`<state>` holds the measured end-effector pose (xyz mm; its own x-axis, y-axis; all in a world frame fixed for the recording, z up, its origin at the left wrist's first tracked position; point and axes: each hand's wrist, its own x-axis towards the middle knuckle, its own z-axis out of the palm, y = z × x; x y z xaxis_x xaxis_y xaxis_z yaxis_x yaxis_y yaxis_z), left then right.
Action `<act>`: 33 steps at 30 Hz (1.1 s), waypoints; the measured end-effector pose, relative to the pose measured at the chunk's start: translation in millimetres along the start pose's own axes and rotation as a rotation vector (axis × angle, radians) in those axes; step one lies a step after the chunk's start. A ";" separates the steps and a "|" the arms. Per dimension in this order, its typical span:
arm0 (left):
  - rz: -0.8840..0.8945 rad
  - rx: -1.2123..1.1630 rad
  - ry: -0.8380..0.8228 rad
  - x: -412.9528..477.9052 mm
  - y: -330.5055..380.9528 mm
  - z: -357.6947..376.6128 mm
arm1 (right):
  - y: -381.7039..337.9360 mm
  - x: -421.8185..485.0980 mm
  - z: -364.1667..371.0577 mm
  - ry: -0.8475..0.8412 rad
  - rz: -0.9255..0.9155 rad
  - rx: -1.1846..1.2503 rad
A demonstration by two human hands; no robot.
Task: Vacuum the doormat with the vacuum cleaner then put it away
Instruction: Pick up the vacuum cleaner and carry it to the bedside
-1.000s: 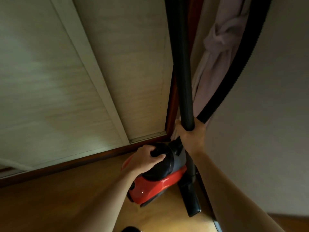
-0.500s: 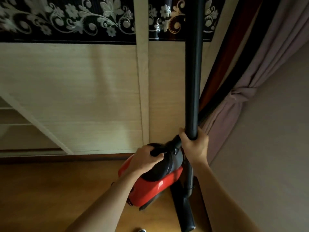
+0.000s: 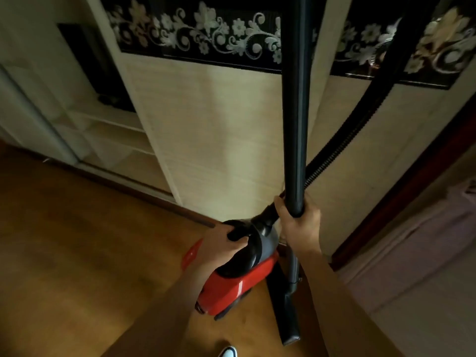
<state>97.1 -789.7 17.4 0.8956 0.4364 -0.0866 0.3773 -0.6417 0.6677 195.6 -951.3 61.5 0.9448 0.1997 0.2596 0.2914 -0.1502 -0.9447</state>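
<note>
My left hand (image 3: 222, 245) keeps its fingers curled round the vacuum cleaner (image 3: 231, 287) handle. My right hand (image 3: 302, 231) still grips the wand (image 3: 295, 124) (upright). Wardrobe shelves (image 3: 116, 140) now show left.

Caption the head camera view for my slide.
Left hand grips the red canister vacuum by its handle, right hand holds the black wand upright beside the wardrobe door.

On the wooden floor (image 3: 77, 253), a black floor nozzle (image 3: 286, 321) is set just right of the red vacuum cleaner (image 3: 231, 287).
</note>
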 end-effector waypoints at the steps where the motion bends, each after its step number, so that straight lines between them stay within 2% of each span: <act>1: -0.033 -0.021 0.026 -6.3 -5.2 -2.8 | -2.5 -0.6 6.5 -0.043 -0.011 0.012; 4: -0.131 -0.056 0.089 -27.0 -18.5 -13.6 | -10.4 -4.5 28.8 -0.141 -0.058 0.036; 12: -0.360 -0.075 0.250 -83.0 -62.6 -57.1 | -31.2 -24.2 109.6 -0.395 -0.047 0.167; 16: -0.462 -0.135 0.358 -102.5 -91.0 -79.5 | -45.7 -39.6 153.7 -0.492 -0.100 0.198; 20: -0.552 -0.160 0.428 -114.0 -122.4 -107.7 | -62.1 -56.8 203.4 -0.567 -0.073 0.213; 27: -0.673 -0.161 0.535 -123.2 -204.5 -171.8 | -85.5 -70.2 317.6 -0.767 -0.176 0.217; 33: -0.724 -0.262 0.546 -116.6 -291.8 -240.9 | -120.0 -82.2 437.5 -0.833 -0.217 0.200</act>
<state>-174.2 -501.4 10.8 0.2048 0.9511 -0.2311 0.6743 0.0340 0.7377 17.5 -526.1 66.0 0.4333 0.8564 0.2808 0.3460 0.1296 -0.9292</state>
